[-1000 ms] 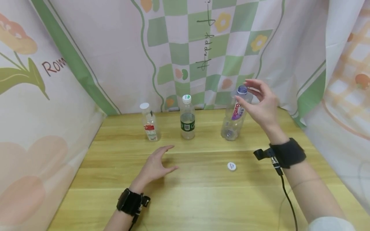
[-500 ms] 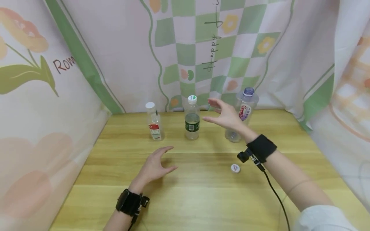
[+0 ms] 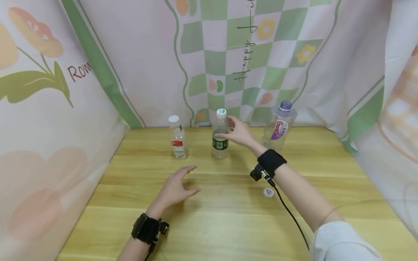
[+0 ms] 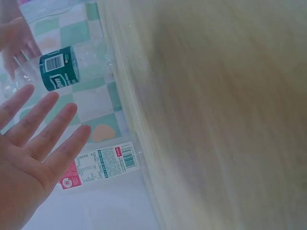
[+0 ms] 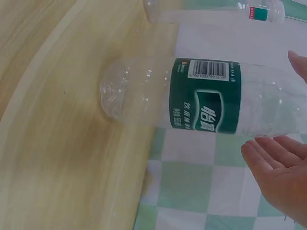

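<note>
Green-labelled bottle [image 3: 220,145] | clear (white cap [image 3: 221,113] on) | upright | on wooden table [image 3: 228,224]

Clear bottle [image 5: 144,91], green label [image 5: 206,96], white-and-green cap [image 3: 221,113]; green-and-white checked cloth [image 3: 214,59]; yellow-brown table [image 3: 222,228].

In my head view, the black wristband [image 3: 271,162] toward four o'clock hides the foot of the large bottle [image 3: 280,127]; the print on the loose cap [image 3: 268,192] is too small for me. At three o'clock, my right wrist view cuts the green-labelled bottle [image 5: 206,96] and right hand [image 5: 285,172].

Black wristbands [image 3: 271,162], small black cameras [image 3: 256,174] and thin black cables [image 3: 288,211], plus a pale right sleeve [image 3: 339,243].
</note>
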Action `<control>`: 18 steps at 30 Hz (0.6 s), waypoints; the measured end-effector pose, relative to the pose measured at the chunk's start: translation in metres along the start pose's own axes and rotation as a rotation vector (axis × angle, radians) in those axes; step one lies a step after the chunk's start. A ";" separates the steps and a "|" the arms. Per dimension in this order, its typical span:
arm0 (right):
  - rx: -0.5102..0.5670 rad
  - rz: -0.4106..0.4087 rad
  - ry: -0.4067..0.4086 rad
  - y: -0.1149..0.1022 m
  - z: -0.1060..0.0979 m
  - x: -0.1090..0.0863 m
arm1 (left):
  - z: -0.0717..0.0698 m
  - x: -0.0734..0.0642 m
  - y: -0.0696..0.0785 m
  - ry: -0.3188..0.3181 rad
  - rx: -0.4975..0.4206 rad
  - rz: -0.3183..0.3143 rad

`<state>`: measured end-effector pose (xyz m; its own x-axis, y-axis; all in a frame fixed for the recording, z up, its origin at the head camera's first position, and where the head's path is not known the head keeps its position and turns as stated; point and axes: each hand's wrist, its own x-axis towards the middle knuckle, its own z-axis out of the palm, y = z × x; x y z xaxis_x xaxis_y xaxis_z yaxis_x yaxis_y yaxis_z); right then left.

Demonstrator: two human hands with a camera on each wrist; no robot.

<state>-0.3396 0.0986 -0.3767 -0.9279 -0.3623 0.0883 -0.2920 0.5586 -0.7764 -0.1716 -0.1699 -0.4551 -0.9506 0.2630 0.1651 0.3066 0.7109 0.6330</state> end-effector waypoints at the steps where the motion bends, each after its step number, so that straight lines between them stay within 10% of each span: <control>1: 0.003 -0.002 0.006 0.001 0.002 0.001 | 0.000 0.000 0.000 -0.001 0.002 -0.002; 18: 0.031 -0.036 0.077 0.005 0.000 -0.013 | 0.003 0.001 -0.001 -0.005 -0.003 -0.005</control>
<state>-0.3288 0.1063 -0.3812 -0.9324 -0.3223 0.1632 -0.3190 0.5223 -0.7909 -0.1730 -0.1690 -0.4578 -0.9517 0.2628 0.1586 0.3021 0.7101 0.6360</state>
